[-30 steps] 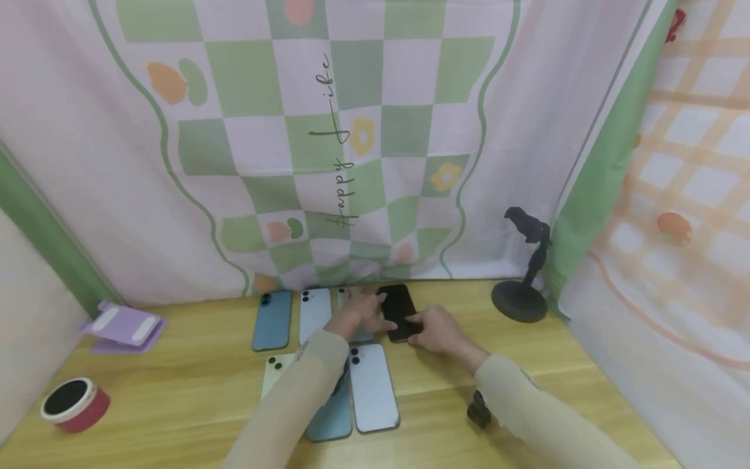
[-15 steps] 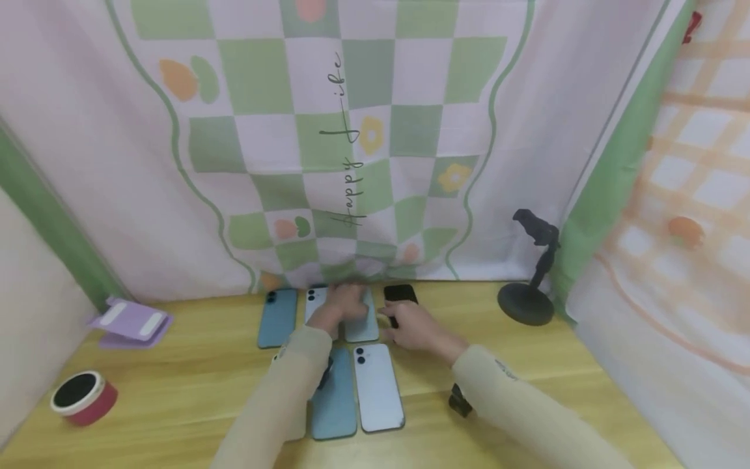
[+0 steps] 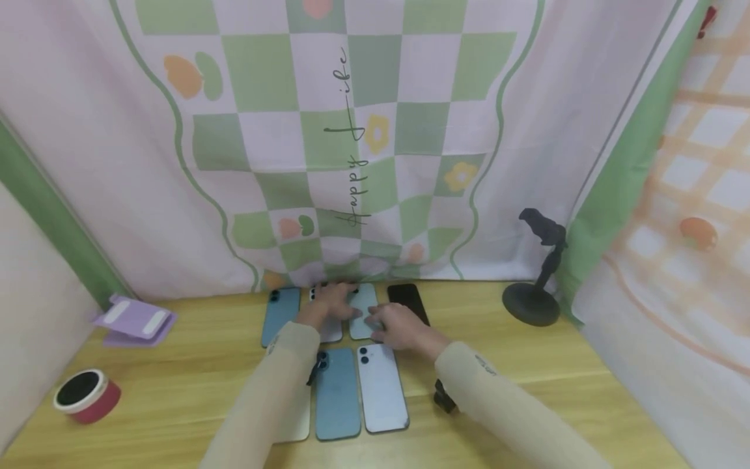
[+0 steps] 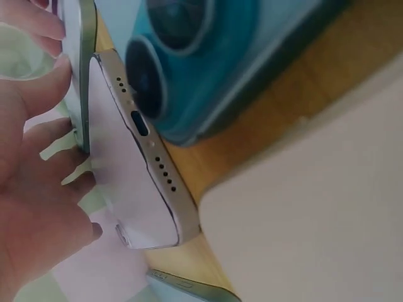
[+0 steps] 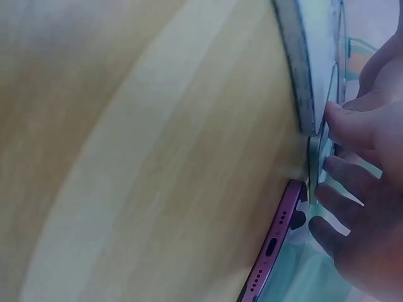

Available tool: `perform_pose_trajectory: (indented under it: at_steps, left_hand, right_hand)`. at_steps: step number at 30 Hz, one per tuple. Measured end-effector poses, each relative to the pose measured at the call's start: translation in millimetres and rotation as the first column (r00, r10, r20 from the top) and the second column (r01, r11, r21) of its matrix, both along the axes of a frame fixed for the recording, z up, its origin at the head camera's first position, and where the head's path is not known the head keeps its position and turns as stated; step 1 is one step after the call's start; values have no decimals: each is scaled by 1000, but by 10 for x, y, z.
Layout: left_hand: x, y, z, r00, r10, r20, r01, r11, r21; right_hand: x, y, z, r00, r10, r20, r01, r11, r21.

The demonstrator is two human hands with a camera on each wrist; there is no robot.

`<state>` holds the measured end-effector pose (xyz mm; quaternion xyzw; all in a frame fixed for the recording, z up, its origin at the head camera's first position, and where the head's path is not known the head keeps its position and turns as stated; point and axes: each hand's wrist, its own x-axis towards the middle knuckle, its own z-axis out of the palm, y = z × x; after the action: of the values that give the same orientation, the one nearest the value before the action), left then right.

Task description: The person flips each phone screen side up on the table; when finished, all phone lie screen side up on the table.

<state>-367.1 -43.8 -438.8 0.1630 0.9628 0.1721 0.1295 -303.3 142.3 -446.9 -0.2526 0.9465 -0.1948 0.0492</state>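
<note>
In the back row, my left hand [image 3: 331,305] lies over a white phone [image 3: 333,331], its fingers reaching the pale green phone [image 3: 366,297] beside it. In the left wrist view the left hand [image 4: 38,145] has its fingers spread, thumb against the green-edged phone [image 4: 80,75]. From the other side my right hand [image 3: 401,327] touches the pale green phone with extended fingertips. The right wrist view shows the right hand [image 5: 371,176] with separated fingers along the phone edge [image 5: 313,165]. A black phone [image 3: 410,301] lies just behind the right hand.
A blue phone [image 3: 281,316] stands at the back row's left end. In front lie a cream phone [image 3: 297,417], a blue phone [image 3: 337,404] and a white phone [image 3: 383,397]. Around them are a purple stand [image 3: 133,319], a red-and-white round container [image 3: 88,396] and a black stand [image 3: 530,303].
My left hand has moved left, from the pale green phone's far side to over the white one. My right hand has left the black phone and shifted left onto the pale green phone.
</note>
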Motion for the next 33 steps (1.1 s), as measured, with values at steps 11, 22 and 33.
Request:
perform_pose_trajectory:
  at_steps: [11,22,33]
  left_hand:
    - [-44,53,-6,999,21,-26,-19,998,52]
    - [-62,90,-44,990,138,-21,-131,969,208]
    - [-164,173,-78,969,246,33,-238,878,415]
  right_hand:
    - [27,-38,-1,995,-11,-95,24,990,136]
    - [86,-110,4,985,5,-175,31,978,204]
    - [92,-59,7,996,-59,-63,66,990,122]
